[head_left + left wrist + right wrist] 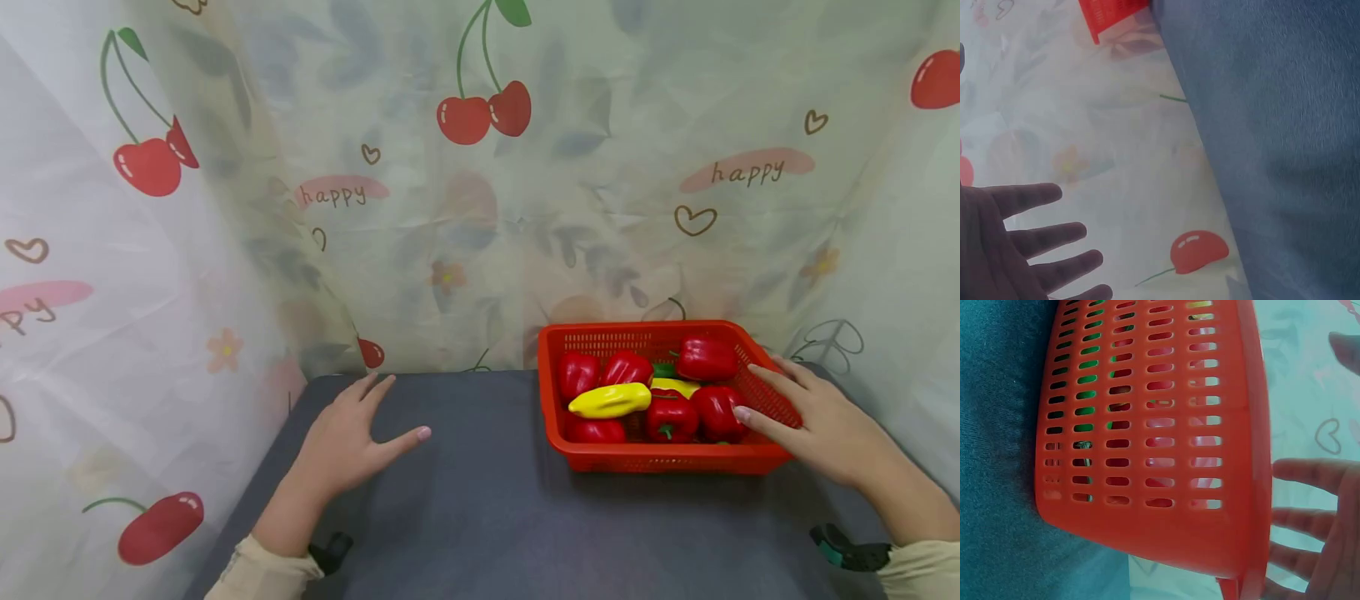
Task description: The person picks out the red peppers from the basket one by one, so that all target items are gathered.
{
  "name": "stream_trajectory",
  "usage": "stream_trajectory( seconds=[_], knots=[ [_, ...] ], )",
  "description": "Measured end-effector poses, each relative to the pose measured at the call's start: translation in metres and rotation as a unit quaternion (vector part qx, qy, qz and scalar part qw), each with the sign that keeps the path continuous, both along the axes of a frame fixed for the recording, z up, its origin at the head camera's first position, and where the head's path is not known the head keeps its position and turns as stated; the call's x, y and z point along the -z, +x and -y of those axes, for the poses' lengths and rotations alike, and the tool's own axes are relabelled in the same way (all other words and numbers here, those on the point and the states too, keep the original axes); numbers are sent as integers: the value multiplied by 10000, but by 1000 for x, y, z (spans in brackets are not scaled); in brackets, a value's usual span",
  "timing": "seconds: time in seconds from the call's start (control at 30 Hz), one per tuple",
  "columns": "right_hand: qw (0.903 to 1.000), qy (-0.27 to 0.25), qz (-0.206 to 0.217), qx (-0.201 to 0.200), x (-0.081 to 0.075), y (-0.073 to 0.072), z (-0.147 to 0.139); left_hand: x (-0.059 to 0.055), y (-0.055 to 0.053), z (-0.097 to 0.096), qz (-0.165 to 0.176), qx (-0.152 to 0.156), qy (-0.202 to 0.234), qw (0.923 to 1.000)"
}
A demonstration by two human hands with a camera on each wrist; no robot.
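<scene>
A red plastic basket (pixel 675 460) stands at the right of the grey table, holding several red bell peppers (pixel 707 358), a long yellow pepper (pixel 611 401) on top and a bit of something green underneath. My right hand (pixel 832 425) is at the basket's right side, fingers spread and the thumb overlapping a bell pepper near the rim. In the right wrist view its fingertips are right at the rim of the slotted basket (pixel 1197 525). Over the left part of the table my left hand (pixel 341 442) hovers with fingers and thumb apart, holding nothing.
Grey cloth covers the table (pixel 480 517). Behind it and along both sides hangs a pale curtain (pixel 420 275) printed with cherries, hearts and the word "happy". The basket is near the table's back edge. Dark straps (pixel 851 550) sit at both wrists.
</scene>
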State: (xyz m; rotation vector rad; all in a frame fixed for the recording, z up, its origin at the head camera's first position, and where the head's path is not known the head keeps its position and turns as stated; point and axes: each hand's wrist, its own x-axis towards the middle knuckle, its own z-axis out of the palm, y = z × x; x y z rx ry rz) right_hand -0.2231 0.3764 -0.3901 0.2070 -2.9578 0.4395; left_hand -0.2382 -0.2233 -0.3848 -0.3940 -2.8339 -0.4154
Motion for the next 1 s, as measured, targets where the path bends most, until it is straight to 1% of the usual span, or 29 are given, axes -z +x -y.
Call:
stream_trajectory(
  seconds=[0.23,0.43,0.6,0.7,0.8,1.0],
  knots=[
    [9988,-493,-77,-18,2,0,0,6,-1,-11,115,-2,217,9997],
    [9948,-973,-303,79,8,-4,-4,12,-5,-24,234,32,488,9985],
    [9907,-1252,-504,189,13,-6,-6,18,-8,-36,310,109,764,9965],
    [9873,-1422,-664,253,16,-7,-7,20,-9,-43,272,170,928,9952],
    [9836,-1574,-812,330,20,-8,-9,22,-10,-51,306,222,1118,9930],
    [9780,-1735,-1081,406,23,-11,-19,24,-14,-67,529,274,1474,9873]
  ],
)
